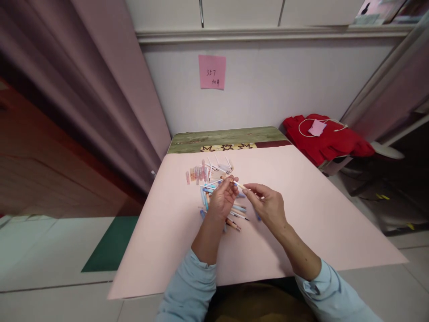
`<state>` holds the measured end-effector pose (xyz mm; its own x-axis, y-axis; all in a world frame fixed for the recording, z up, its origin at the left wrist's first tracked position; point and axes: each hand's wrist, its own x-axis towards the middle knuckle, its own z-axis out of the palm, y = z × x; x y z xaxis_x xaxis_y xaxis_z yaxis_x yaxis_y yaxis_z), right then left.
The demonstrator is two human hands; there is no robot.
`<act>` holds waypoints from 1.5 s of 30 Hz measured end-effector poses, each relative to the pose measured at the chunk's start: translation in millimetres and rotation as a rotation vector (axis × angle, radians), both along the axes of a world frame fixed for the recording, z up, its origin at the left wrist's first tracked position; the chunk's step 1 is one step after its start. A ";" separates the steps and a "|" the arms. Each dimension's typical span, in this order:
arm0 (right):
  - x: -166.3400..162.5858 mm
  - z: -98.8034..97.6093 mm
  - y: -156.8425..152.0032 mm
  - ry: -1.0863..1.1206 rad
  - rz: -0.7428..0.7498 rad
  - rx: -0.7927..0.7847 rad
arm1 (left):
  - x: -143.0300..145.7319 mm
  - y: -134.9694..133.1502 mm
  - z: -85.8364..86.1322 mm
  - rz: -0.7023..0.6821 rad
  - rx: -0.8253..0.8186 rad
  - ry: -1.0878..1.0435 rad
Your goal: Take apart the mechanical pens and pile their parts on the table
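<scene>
A heap of several pens and pen parts [214,188] lies on a pink sheet [301,214] that covers a small table. My left hand [223,199] hovers over the heap and pinches one end of a thin pen [238,184]. My right hand [266,205] pinches the other end of that pen between thumb and forefinger. Both hands hold it just above the pile. Loose caps and refills [201,172] lie at the far side of the heap. Part of the pile is hidden under my left hand.
A pink sticky note [212,71] hangs on the wall behind the table. A red garment with a white cord [323,136] lies on a seat at the right. A grey curtain [110,98] hangs at the left. The table's green patterned top [228,137] shows beyond the sheet.
</scene>
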<state>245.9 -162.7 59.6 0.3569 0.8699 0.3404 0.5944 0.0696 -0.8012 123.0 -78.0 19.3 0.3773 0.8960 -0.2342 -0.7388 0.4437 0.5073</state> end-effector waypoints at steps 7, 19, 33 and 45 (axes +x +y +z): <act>-2.8 -2.4 0.8 -0.110 -0.047 0.023 | -0.8 -2.3 4.5 -0.049 -0.065 -0.095; -6.6 5.5 -3.6 -0.070 -0.093 0.049 | -1.5 -2.1 8.7 -0.043 -0.114 -0.151; -8.3 8.2 -5.1 -0.191 -0.087 0.131 | -0.5 -2.3 5.4 -0.029 -0.001 -0.068; -6.0 0.8 -1.0 -0.358 -0.111 0.189 | 5.4 -7.2 12.5 0.018 0.151 0.124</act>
